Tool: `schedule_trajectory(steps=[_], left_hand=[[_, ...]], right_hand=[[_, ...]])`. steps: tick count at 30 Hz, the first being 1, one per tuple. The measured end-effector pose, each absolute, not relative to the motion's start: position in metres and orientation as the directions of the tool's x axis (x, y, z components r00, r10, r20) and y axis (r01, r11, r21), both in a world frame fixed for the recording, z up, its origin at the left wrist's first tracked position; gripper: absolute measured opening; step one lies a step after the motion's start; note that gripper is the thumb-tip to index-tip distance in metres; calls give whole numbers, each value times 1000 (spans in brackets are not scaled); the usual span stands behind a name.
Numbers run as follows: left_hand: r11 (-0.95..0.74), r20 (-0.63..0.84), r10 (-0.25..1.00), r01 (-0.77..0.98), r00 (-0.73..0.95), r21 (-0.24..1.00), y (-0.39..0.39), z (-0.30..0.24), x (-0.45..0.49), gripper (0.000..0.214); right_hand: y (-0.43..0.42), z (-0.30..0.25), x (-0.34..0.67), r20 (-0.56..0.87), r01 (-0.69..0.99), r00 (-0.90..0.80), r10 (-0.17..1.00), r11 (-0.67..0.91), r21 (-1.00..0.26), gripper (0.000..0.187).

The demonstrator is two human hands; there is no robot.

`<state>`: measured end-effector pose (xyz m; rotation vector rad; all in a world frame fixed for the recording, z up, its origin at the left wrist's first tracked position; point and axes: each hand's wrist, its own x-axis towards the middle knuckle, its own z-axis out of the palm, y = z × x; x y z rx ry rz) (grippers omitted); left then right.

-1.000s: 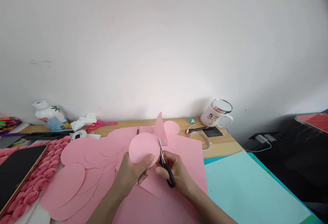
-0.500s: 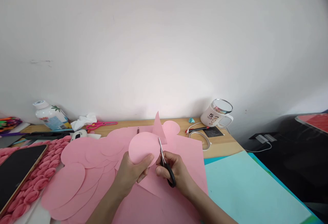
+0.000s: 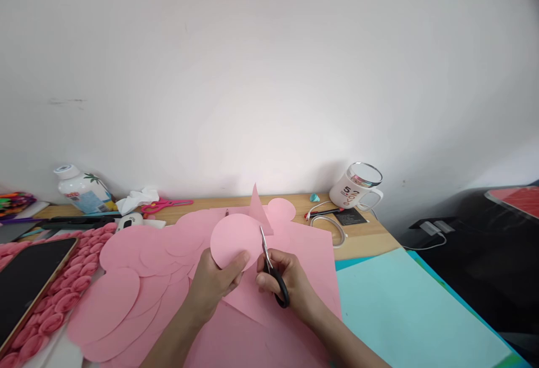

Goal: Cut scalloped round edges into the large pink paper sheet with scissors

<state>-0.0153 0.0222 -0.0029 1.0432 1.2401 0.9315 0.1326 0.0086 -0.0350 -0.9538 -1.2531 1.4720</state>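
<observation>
Pinched between thumb and fingers of my left hand [image 3: 221, 278] is a round piece of pink paper [image 3: 236, 239], tilted up toward me. My right hand [image 3: 286, 281] grips black-handled scissors [image 3: 269, 261], whose blades point up and lie at the right edge of the round piece. A pointed pink offcut [image 3: 261, 216] stands up just behind the blade tips. Under both hands lies a larger pink sheet [image 3: 311, 255]. To the left, several pink paper circles [image 3: 113, 300] overlap in a spread pile.
Along the wall stand a white bottle [image 3: 84, 191] and a white mug [image 3: 353, 188]; pink scissors [image 3: 166, 205], a tissue [image 3: 137, 199] and a coiled cable [image 3: 330, 227] lie there too. A phone [image 3: 33, 278] rests at left on a pink textured mat, and light blue paper [image 3: 412, 312] at right.
My left hand has shifted the round paper slightly up and left. The pointed offcut has leaned a little left with it. The scissors have hardly moved.
</observation>
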Motion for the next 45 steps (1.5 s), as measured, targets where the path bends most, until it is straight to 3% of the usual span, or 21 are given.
schedule_trajectory(steps=[12, 21, 28, 34, 45], left_hand=[[174, -179, 975, 53, 130, 983, 23, -6, -18, 39], [107, -98, 958, -19, 268, 994, 24, -7, -18, 38], [130, -141, 972, 73, 186, 989, 22, -9, -17, 40], [248, -252, 949, 43, 190, 968, 21, -5, -15, 23], [227, -229, 948, 36, 222, 973, 22, -9, -17, 22]], right_hand=[[8, -36, 133, 22, -155, -242, 970, -17, -988, 37], [7, -33, 133, 20, -146, -250, 968, -17, -989, 38], [8, -40, 132, 32, -176, -279, 960, -18, -984, 34], [11, -42, 133, 102, -209, -250, 963, 49, -977, 35], [12, -44, 133, 102, -198, -261, 960, 51, -979, 42]])
